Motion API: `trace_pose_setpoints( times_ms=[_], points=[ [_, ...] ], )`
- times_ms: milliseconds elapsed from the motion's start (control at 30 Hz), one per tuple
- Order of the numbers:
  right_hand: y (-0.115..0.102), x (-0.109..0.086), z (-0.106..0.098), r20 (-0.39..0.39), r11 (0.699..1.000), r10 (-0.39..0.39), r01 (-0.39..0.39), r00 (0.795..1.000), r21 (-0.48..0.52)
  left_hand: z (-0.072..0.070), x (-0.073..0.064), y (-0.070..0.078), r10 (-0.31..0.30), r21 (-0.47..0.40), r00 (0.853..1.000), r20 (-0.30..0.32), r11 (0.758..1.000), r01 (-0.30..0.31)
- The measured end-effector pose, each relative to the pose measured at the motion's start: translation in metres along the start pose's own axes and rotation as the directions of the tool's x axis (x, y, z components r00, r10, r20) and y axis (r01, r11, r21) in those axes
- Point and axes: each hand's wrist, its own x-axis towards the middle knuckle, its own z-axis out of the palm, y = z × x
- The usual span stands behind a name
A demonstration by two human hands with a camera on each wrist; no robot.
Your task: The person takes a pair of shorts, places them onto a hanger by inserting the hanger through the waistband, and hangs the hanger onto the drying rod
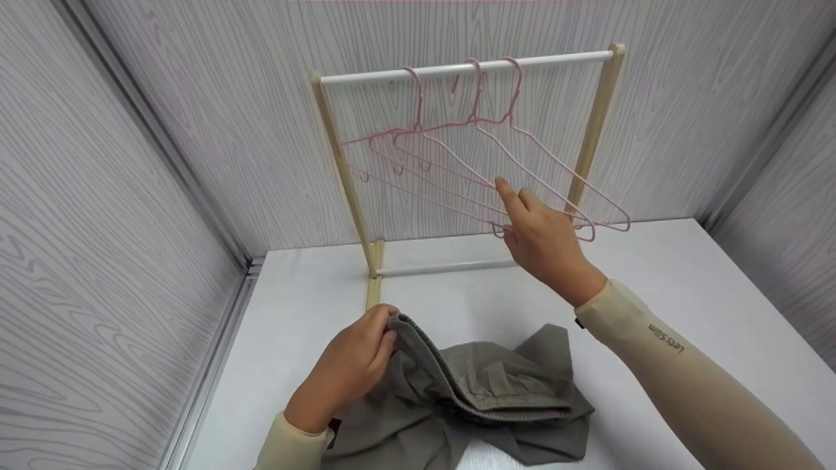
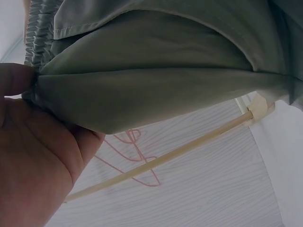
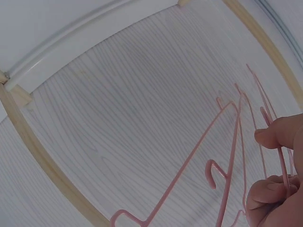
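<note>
My left hand (image 1: 356,356) pinches the elastic waistband of grey-green pants (image 1: 503,382) at one end, lifting that end. The rest of the pants lies bunched on the white table, the waistband facing up. In the left wrist view, the thumb presses the gathered waistband (image 2: 40,35). Up at the rack, my right hand (image 1: 545,241) grips the near corner of the leftmost pink hanger (image 1: 419,108). In the right wrist view, the thumb and curled fingers of the right hand (image 3: 279,175) close around the pink wire. The hanger's hook is still over the rod.
Two more pink hangers (image 1: 479,98) hang to the right on the white rod (image 1: 562,61). Wooden side posts (image 1: 597,124) hold the rod, and a lower white bar (image 1: 450,266) joins them. Wood-grain panels (image 1: 215,78) enclose the white table (image 1: 659,261).
</note>
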Motion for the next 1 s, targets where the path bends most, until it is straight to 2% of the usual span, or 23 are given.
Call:
trace_pose_setpoints(
  times_ms=[467,767,1000],
  points=[
    [0.004,-0.003,-0.023,-0.065,0.999,-0.018,0.020,0.998,0.033,-0.002,-0.002,0.000,-0.025,-0.006,0.999,0.042,1.000,0.026],
    [0.009,-0.018,-0.056,-0.085,0.997,0.007,-0.001,0.996,0.072,-0.002,-0.001,0.000,-0.047,-0.009,0.998,0.046,0.999,0.048],
    [0.012,-0.037,-0.082,-0.125,0.997,0.037,-0.028,0.991,0.075,-0.002,-0.001,0.000,-0.049,-0.014,0.998,0.038,0.999,0.049]
  ],
)
